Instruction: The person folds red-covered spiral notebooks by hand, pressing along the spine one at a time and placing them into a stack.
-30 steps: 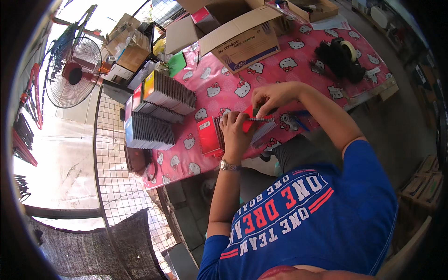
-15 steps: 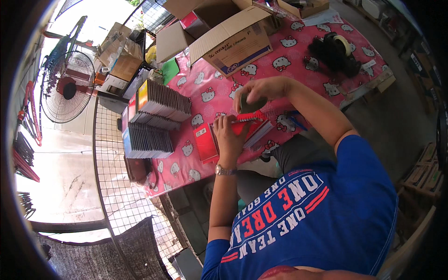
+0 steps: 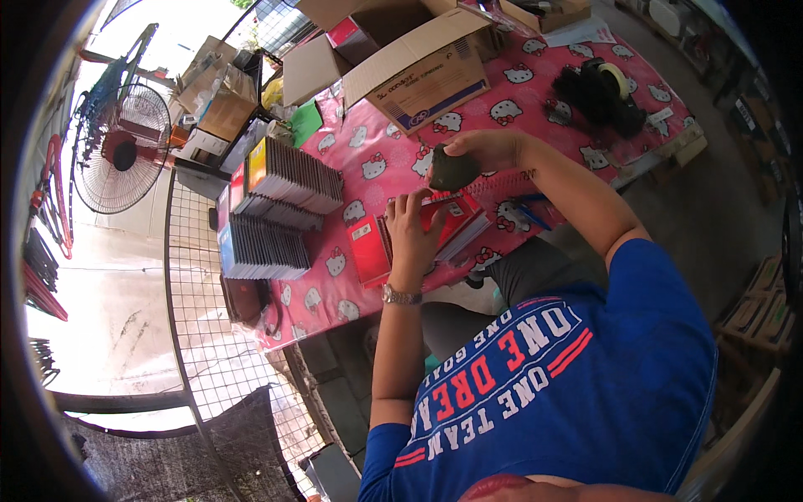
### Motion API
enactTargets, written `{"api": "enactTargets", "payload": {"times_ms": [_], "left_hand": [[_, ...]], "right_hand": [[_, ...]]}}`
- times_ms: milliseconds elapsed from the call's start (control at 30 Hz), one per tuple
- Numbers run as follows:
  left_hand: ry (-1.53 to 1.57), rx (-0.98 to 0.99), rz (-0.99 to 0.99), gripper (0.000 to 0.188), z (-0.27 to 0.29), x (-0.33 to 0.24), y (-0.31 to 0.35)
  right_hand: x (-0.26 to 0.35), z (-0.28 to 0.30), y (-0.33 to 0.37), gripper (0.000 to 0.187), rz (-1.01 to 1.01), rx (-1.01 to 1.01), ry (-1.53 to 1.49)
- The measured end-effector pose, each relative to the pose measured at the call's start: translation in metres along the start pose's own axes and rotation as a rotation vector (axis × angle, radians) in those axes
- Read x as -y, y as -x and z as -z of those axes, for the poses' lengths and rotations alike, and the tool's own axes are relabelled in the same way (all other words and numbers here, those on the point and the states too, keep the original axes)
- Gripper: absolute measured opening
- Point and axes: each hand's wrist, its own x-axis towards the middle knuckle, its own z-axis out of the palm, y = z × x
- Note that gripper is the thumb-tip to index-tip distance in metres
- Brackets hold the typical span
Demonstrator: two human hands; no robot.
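My left hand (image 3: 408, 224) rests with spread fingers on a stack of red-covered notebooks (image 3: 366, 251) near the table's front edge. In my right hand (image 3: 489, 151), just beyond the notebooks, is a dark green, flat rounded piece (image 3: 455, 169), pinched between thumb and fingers; its exact kind cannot be made out. A red spiral binding coil (image 3: 506, 182) runs along the notebook's far edge and sticks out to the right, below my right hand. My left hand partly covers the notebook covers.
Rows of stacked spiral notebooks (image 3: 268, 247) stand at the left. An opened cardboard box (image 3: 431, 88) sits at the back on the pink patterned tablecloth (image 3: 368, 167). Black bristly material and a tape roll (image 3: 616, 82) lie at the back right. Blue pen-like items (image 3: 534, 213) lie right of the notebooks.
My right hand has turned and shifted slightly, showing more of the dark green piece. The coil now reaches further right past the notebook. My left hand stays on the notebooks.
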Motion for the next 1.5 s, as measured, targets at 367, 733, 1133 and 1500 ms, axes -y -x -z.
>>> {"api": "enactTargets", "payload": {"times_ms": [367, 733, 1133, 1500], "left_hand": [[-0.009, 0.019, -0.042, 0.024, -0.005, 0.007, 0.013], [0.008, -0.04, -0.008, 0.033, 0.004, 0.02, 0.024], [0.274, 0.102, 0.277, 0.028, 0.011, 0.039, 0.021], [0.514, 0.146, 0.41, 0.03, 0.012, 0.046, 0.023]], "right_hand": [[-0.007, -0.009, 0.004, 0.034, -0.102, -0.192, 0.417], [0.006, -0.03, -0.018, 0.042, -0.146, 0.039, 0.55], [0.008, -0.029, -0.039, 0.032, -0.043, 0.225, 0.299], [0.009, -0.036, -0.046, 0.033, -0.112, 0.205, 0.447]]}}
